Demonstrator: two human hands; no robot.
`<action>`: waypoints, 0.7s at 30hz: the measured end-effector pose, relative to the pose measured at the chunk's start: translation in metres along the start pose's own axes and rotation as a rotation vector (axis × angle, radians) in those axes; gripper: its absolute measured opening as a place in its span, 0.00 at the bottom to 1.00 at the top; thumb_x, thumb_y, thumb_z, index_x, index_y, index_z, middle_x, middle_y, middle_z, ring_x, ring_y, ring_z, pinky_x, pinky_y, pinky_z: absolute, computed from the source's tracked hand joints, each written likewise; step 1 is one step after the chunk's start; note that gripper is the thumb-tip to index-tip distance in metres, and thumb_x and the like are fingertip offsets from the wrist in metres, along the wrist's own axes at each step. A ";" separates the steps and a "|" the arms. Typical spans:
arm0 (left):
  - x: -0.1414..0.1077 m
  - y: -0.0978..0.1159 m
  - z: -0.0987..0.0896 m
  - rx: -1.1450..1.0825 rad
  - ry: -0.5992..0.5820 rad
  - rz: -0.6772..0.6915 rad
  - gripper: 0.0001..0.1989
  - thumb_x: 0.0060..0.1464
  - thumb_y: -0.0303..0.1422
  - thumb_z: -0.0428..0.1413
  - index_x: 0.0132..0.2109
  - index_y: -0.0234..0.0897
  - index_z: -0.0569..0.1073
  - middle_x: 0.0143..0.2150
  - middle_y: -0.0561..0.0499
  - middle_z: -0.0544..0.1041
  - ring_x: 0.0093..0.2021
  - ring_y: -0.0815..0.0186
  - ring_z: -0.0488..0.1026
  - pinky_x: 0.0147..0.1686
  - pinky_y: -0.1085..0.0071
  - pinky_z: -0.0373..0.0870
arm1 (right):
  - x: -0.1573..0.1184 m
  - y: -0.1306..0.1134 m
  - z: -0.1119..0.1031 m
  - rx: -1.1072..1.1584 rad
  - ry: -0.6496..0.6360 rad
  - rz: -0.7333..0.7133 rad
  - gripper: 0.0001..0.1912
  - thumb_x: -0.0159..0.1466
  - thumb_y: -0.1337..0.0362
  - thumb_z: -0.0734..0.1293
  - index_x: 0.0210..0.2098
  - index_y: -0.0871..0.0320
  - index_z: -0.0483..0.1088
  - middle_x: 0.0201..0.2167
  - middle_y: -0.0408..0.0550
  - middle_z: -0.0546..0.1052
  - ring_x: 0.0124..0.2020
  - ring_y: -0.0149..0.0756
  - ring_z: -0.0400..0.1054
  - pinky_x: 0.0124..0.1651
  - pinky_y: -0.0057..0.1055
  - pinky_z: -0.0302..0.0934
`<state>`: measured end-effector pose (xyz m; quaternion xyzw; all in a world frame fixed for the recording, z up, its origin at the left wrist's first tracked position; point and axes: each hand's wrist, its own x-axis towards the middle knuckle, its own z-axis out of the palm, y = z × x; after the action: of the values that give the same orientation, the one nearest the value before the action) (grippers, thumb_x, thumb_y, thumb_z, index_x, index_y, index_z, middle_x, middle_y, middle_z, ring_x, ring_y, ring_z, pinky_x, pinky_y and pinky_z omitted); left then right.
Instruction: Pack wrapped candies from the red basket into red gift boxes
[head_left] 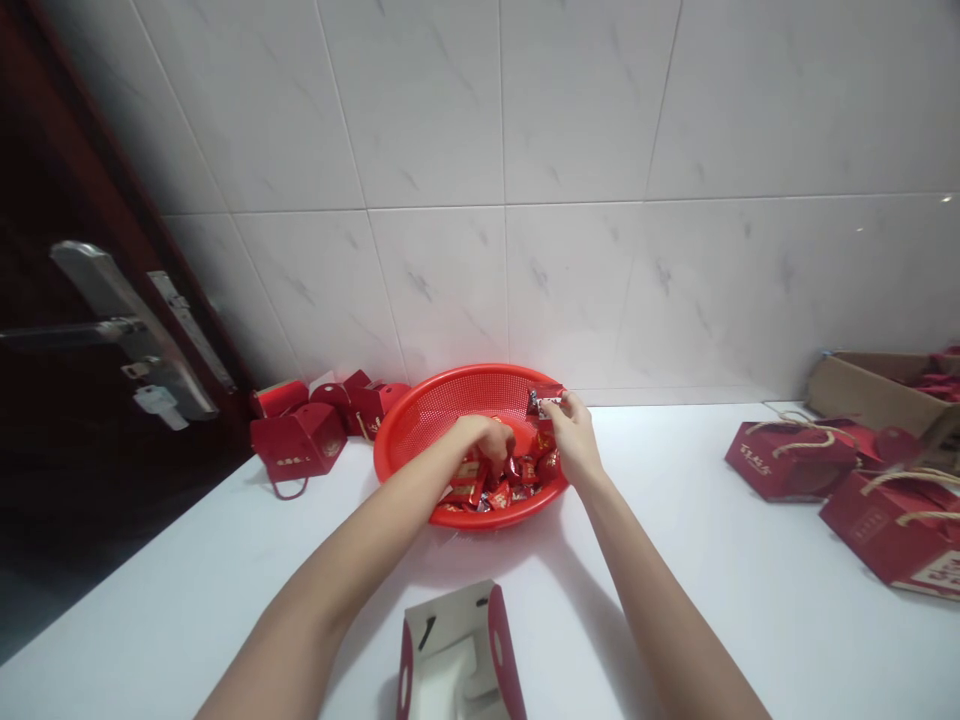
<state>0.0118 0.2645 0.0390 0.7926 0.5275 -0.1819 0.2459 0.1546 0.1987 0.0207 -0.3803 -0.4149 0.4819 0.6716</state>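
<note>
A red plastic basket with mesh walls holds several red-wrapped candies. My left hand reaches down inside it, fingers curled among the wrappers; what they close on is hidden. Above the basket's right side, my right hand pinches a shiny wrapped candy in red and silver. In front of the basket, between my forearms, stands an open gift box, dark red outside and white inside.
Several folded red boxes lie left of the basket by the wall. Red boxes with rope handles stand at right, before a cardboard carton. A dark door with a metal handle is at left. All boxes rest on the white table.
</note>
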 end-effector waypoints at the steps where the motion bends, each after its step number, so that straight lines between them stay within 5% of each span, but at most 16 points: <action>1: -0.001 -0.002 -0.001 -0.025 0.017 0.008 0.16 0.29 0.26 0.67 0.32 0.38 0.78 0.28 0.51 0.79 0.32 0.57 0.76 0.31 0.68 0.72 | 0.000 0.000 0.000 -0.005 -0.003 -0.003 0.11 0.52 0.59 0.69 0.34 0.55 0.69 0.28 0.41 0.78 0.31 0.36 0.74 0.38 0.35 0.69; 7: -0.012 -0.017 -0.011 -0.178 0.108 0.105 0.18 0.38 0.25 0.57 0.40 0.38 0.77 0.33 0.53 0.80 0.34 0.63 0.76 0.33 0.73 0.71 | 0.001 0.002 -0.002 -0.006 -0.015 -0.004 0.12 0.51 0.58 0.70 0.34 0.55 0.69 0.27 0.40 0.77 0.30 0.36 0.73 0.38 0.35 0.68; 12: -0.009 -0.023 -0.014 -0.209 0.246 0.145 0.10 0.37 0.27 0.57 0.32 0.39 0.77 0.30 0.54 0.78 0.33 0.63 0.73 0.33 0.72 0.67 | 0.001 0.002 -0.001 -0.004 -0.008 -0.005 0.13 0.50 0.58 0.70 0.34 0.55 0.69 0.28 0.41 0.78 0.31 0.36 0.72 0.39 0.36 0.68; 15: -0.008 -0.028 -0.013 -0.212 0.221 0.113 0.03 0.37 0.30 0.59 0.25 0.39 0.77 0.24 0.53 0.77 0.30 0.62 0.72 0.31 0.71 0.65 | 0.001 0.002 -0.001 0.007 -0.019 0.003 0.13 0.51 0.58 0.71 0.34 0.55 0.69 0.28 0.41 0.78 0.32 0.37 0.73 0.39 0.36 0.69; 21: -0.006 -0.033 -0.010 -0.261 0.139 0.042 0.05 0.36 0.34 0.64 0.25 0.39 0.79 0.23 0.50 0.79 0.29 0.62 0.74 0.30 0.72 0.65 | 0.001 0.000 0.000 0.029 -0.031 0.016 0.11 0.51 0.57 0.71 0.31 0.54 0.69 0.28 0.41 0.77 0.32 0.36 0.73 0.38 0.34 0.70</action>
<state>-0.0212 0.2765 0.0437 0.7753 0.5459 -0.0511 0.3134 0.1550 0.1991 0.0211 -0.3663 -0.4150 0.4991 0.6667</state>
